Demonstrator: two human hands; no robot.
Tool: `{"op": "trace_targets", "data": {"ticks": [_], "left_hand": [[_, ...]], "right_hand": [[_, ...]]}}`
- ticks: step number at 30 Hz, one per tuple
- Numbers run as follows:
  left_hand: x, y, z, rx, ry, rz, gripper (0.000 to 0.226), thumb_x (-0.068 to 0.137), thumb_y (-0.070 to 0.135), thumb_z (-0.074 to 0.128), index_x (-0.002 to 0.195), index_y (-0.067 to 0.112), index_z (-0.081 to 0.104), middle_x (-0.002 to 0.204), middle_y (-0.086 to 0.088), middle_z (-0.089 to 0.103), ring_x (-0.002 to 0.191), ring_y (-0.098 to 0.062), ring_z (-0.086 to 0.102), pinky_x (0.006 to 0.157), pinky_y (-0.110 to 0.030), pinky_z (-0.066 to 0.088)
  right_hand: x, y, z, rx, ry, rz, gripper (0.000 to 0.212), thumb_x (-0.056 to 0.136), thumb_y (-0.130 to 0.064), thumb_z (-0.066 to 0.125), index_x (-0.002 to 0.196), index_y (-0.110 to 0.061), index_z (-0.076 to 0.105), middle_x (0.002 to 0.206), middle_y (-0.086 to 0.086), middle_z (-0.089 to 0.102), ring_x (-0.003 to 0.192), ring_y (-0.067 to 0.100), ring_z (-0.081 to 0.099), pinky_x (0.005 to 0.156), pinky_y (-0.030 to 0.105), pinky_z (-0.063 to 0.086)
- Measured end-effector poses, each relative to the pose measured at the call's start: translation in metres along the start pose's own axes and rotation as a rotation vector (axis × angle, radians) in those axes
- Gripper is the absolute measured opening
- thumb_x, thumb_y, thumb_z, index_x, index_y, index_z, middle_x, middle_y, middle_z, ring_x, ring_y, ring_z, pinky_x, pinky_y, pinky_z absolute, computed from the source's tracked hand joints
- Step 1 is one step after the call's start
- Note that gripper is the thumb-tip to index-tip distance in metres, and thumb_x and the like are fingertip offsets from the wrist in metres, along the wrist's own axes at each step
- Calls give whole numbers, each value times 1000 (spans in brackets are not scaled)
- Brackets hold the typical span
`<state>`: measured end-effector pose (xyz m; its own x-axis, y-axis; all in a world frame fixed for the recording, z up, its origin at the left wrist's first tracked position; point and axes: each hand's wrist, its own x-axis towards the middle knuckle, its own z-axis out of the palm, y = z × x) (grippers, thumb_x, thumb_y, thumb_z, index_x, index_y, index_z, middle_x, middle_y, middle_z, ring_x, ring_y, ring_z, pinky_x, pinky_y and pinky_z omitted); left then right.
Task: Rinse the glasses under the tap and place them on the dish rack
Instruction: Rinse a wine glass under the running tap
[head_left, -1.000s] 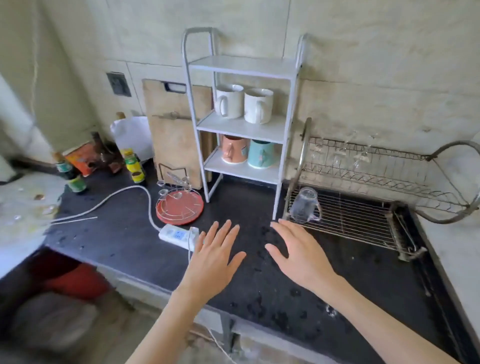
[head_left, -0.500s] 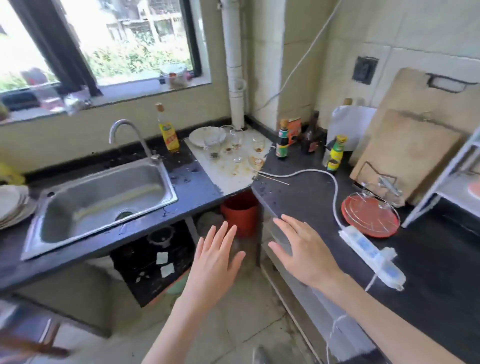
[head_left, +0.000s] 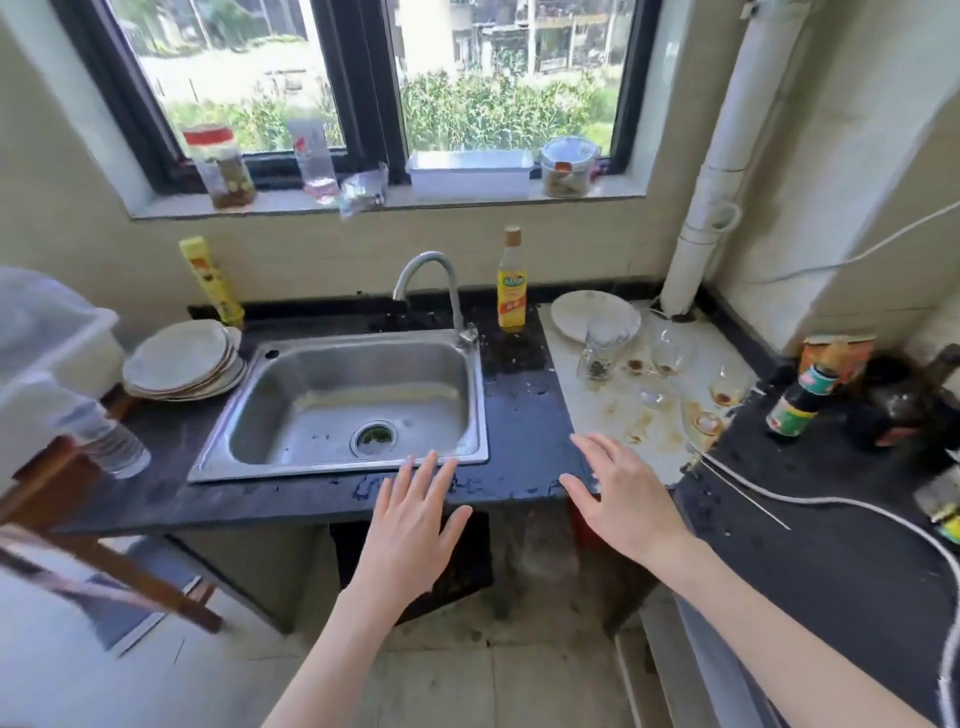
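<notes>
Kitchen corner, dark counter (head_left: 519, 415) under a window (head_left: 363, 78); we face the steel sink (head_left: 353, 400), tap (head_left: 431, 291) arching over its back right corner, no water visible from it. Our left hand (head_left: 410, 525) hovers at the counter's front edge just below the sink rim, fingers straight and spread, holding nothing. Our right hand (head_left: 618, 493) is over the counter's front corner, right of the sink, fingers also spread and relaxed, nothing in it; we cannot tell if it touches the surface.

Dirty glasses (head_left: 670, 374) stand on a pale stained slab (head_left: 623, 415) right of the sink, beyond and to the right of our right fingertips, apart from them. Nearest to the fingers is a stemmed glass (head_left: 706, 423) with brownish residue at the slab's right edge; further back a glass mug (head_left: 602, 348) with dark bits at the bottom, beside a white plate (head_left: 595, 314). A few more small glasses sit between, blurred, count unclear. Left hand is well apart from all of them, sink side.

A yellow bottle (head_left: 511, 291) stands just right of the tap. Stacked plates (head_left: 182, 361) sit left of the sink, a yellow tube (head_left: 210, 280) behind them. Dark sauce bottle (head_left: 802, 395) and other bottles sit on the right counter, a white cable (head_left: 831, 504) running across it. Jars and a white box (head_left: 470, 174) line the sill. A white pipe (head_left: 727, 156) runs down the corner.
</notes>
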<state>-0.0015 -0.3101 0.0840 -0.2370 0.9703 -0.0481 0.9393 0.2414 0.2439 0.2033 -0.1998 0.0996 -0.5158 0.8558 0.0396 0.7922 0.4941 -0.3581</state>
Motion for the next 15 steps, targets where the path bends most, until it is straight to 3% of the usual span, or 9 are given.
{"op": "trace_targets", "data": {"ticks": [3, 5, 9, 15], "left_hand": [[29, -8, 15, -19, -32, -28, 77, 84, 65, -1, 149, 26, 4, 158, 3, -1, 145, -21, -9, 117, -36, 0], [51, -13, 25, -28, -54, -25, 91, 70, 64, -11, 149, 24, 7, 158, 1, 3, 145, -24, -7, 117, -37, 2], [113, -26, 39, -43, -103, 20, 89, 72, 63, -8, 149, 24, 11, 158, 0, 6, 145, -24, -4, 117, -37, 5], [207, -29, 43, -2, -217, 123, 64, 95, 56, 12, 149, 24, 4, 158, 2, 0, 145, -21, -5, 117, -37, 4]], "right_hand": [[39, 14, 12, -16, -53, 18, 54, 95, -42, 43, 144, -20, 34, 148, -1, 37, 135, 16, 35, 111, 30, 30], [67, 24, 17, -19, -73, 33, 54, 96, -41, 44, 144, -18, 33, 147, -1, 38, 135, 16, 36, 110, 30, 31], [123, 43, 24, -19, -67, 93, 52, 96, -37, 45, 142, -15, 36, 145, 1, 40, 133, 18, 37, 107, 31, 32], [189, 89, 22, -44, -26, 245, 52, 95, -35, 47, 141, -14, 36, 146, 2, 40, 133, 20, 38, 110, 34, 29]]}}
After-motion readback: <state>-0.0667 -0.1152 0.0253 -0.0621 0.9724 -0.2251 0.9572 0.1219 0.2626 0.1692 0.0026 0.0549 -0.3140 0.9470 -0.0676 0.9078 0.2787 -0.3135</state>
